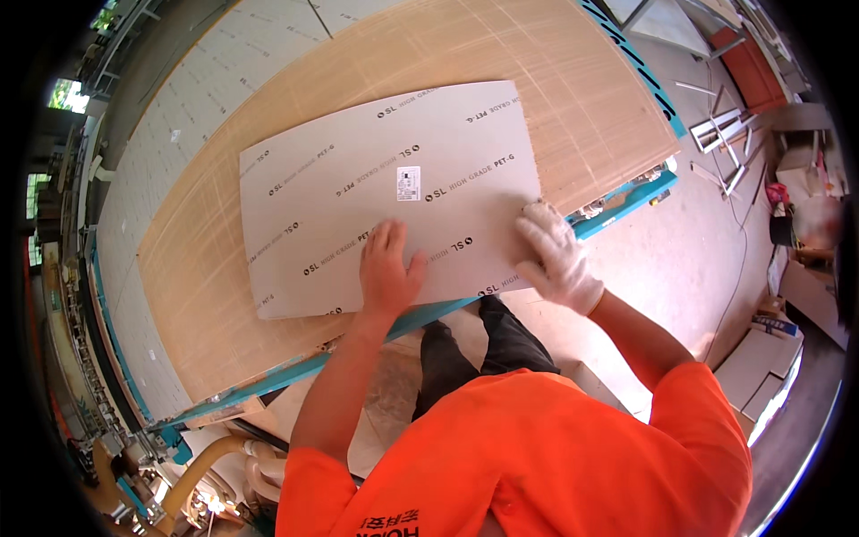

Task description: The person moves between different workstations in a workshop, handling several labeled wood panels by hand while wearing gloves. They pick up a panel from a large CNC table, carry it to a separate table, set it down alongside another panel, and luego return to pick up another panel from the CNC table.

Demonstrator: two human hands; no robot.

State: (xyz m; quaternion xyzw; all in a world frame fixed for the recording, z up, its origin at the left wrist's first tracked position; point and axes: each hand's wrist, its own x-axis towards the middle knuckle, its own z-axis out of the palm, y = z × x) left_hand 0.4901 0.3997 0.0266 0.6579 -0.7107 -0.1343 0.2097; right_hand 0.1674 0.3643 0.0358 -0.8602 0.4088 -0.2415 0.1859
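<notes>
A large grey panel (340,206) with printed film and a small white label (408,183) lies tilted slightly on a brown board. My bare left hand (391,268) rests flat on the panel near its front edge, fingers stretched and thumb apart. At the panel's right edge, my right hand (559,257) wears a white glove. Its fingers lie over the edge and corner area, thumb spread away from them; neither hand is wrapped round anything. The panel's underside is hidden.
Under the panel, the wide brown board (599,98) covers a teal-framed machine table (631,199). A grey printed sheet (224,85) shows beyond it. Yellowish hoses (192,474) stand at lower left. Metal frame pieces (720,134) and cartons (756,362) lie on the floor at right.
</notes>
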